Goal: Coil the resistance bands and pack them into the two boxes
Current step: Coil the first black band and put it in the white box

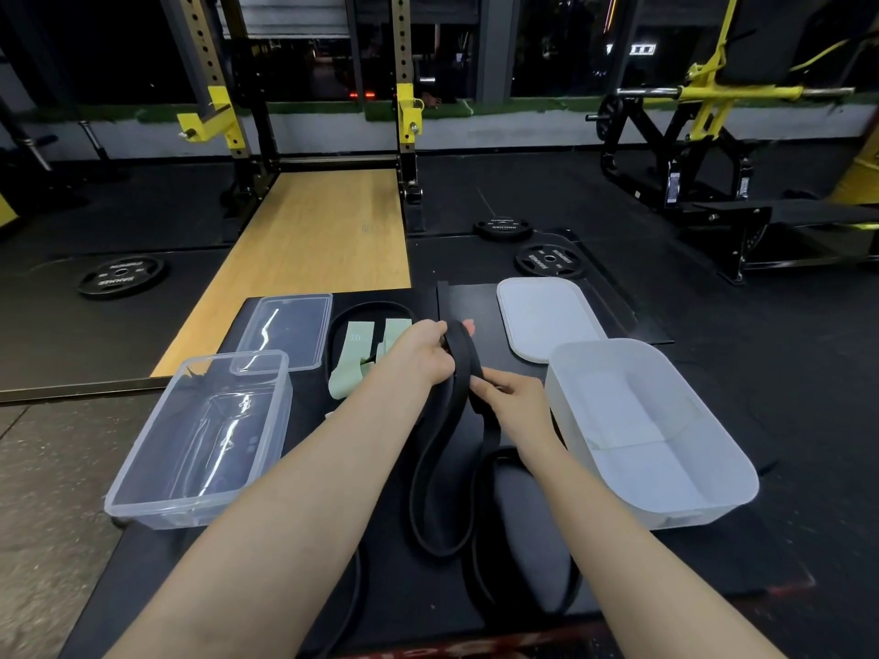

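Black band (pixel 459 359) being coiled; left hand (pixel 421 356) gripping coil, right hand (pixel 511 397) pinching strand. Springy rubber likely unwinding if grip is slackening; dangling loop risks snagging.

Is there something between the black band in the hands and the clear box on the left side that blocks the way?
Nothing visible blocks it. The black band is held above the mat, and the clear box is open, its lid lying behind it.

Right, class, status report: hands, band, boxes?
Left hand and right hand both grip the black rubber resistance band, half coiled. Clear plastic box, white plastic box: no bands.
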Available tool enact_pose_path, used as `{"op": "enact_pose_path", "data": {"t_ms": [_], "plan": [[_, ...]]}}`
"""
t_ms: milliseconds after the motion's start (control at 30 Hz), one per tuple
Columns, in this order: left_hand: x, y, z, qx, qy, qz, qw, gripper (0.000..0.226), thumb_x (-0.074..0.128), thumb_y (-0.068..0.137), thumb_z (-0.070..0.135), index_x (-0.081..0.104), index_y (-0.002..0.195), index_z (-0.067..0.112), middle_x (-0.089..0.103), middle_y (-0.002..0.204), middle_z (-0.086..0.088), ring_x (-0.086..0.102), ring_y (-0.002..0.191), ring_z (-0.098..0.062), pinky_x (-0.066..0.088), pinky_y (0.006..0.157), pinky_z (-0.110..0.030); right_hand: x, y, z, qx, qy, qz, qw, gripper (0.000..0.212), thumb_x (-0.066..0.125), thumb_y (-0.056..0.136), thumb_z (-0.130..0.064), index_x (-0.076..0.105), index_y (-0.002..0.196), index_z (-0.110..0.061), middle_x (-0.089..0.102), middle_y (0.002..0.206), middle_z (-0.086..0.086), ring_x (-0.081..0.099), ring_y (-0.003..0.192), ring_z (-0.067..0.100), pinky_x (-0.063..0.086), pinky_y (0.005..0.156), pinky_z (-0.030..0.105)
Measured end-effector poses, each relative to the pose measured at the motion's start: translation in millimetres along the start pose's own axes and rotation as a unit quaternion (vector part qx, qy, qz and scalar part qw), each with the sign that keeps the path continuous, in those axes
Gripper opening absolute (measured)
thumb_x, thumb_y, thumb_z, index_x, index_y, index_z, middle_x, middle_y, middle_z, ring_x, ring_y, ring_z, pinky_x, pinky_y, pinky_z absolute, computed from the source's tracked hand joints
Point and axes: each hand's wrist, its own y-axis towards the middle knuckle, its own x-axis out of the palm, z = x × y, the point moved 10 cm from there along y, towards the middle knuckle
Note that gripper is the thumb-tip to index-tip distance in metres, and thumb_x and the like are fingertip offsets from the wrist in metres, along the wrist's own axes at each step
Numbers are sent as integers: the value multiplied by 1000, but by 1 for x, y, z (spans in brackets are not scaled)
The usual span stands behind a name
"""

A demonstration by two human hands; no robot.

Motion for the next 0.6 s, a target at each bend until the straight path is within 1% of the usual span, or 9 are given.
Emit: {"op": "enact_pose_path", "data": {"t_ms": [33, 100, 167, 233, 267, 333, 433, 533, 600], "plan": [[-1, 1, -1, 1, -5, 1, 1000, 36, 34, 102, 12, 40, 133, -4, 58, 91, -15, 59, 79, -19, 49, 80, -26, 3, -2, 1, 5, 13, -15, 1000, 26, 61, 90, -20, 74, 75, -37, 71, 73, -1, 60, 74, 7, 49, 80, 30], [-3, 3, 0, 7, -18, 8, 1000, 34, 34, 102, 13, 43, 130, -3, 58, 87, -14, 58, 73, -17, 51, 73, -26, 13, -7, 2, 15, 47, -61, 997, 31, 56, 95, -27, 72, 68, -32, 67, 72, -7, 58, 75, 5, 48, 81, 26], [-5, 6, 0, 9, -24, 14, 1000, 32, 34, 102, 13, 45, 128, -2, 58, 87, -14, 58, 73, -16, 52, 74, -26, 19, -12, 2, 19, 59, -82, 995, 23, 59, 92, -34, 72, 73, -29, 68, 77, -10, 62, 79, 5, 50, 82, 27], [-3, 5, -2, 12, -6, 11, 1000, 32, 35, 102, 13, 45, 127, -3, 59, 88, -14, 58, 74, -16, 52, 75, -26, 15, -11, 0, 1, 43, -58, 997, 6, 70, 85, -26, 75, 88, -24, 73, 87, -4, 67, 86, 11, 51, 87, 31], [-2, 3, -4, 13, 13, 6, 1000, 31, 35, 102, 14, 46, 125, -3, 60, 88, -14, 59, 74, -16, 52, 72, -26, 11, -10, -1, -1, 44, -43, 998, 10, 72, 82, -19, 75, 91, -20, 74, 88, -1, 68, 87, 14, 53, 87, 32], [-1, -1, -9, 17, 88, -14, 996, 35, 32, 103, 20, 48, 124, -3, 62, 95, -12, 60, 83, -17, 50, 74, -27, 7, -10, 2, 16, 66, -27, 997, 12, 73, 81, -12, 76, 92, -15, 75, 86, 4, 68, 81, 15, 54, 82, 32], [-12, -1, -16, 37, 225, -56, 972, 51, 22, 103, 36, 46, 133, 2, 57, 128, -11, 54, 117, -24, 43, 90, -31, 4, -7, 4, 34, 88, -27, 995, 9, 73, 81, -14, 77, 82, -22, 74, 84, 7, 66, 78, 16, 53, 83, 39], [-34, 0, -33, 39, 344, -69, 936, 59, 21, 99, 50, 49, 132, 8, 59, 123, -5, 55, 108, -19, 46, 82, -25, 2, -3, 6, 53, 105, -35, 992, 8, 72, 83, -16, 78, 80, -20, 73, 90, 11, 65, 85, 21, 52, 90, 44], [-45, -1, -46, 34, 432, -82, 897, 67, 23, 95, 59, 52, 131, 12, 60, 124, -3, 56, 113, -19, 46, 87, -25, 0, -1, 6, 73, 118, -40, 990, 6, 70, 84, -14, 76, 85, -13, 73, 92, 13, 67, 88, 24, 53, 89, 41]]}}
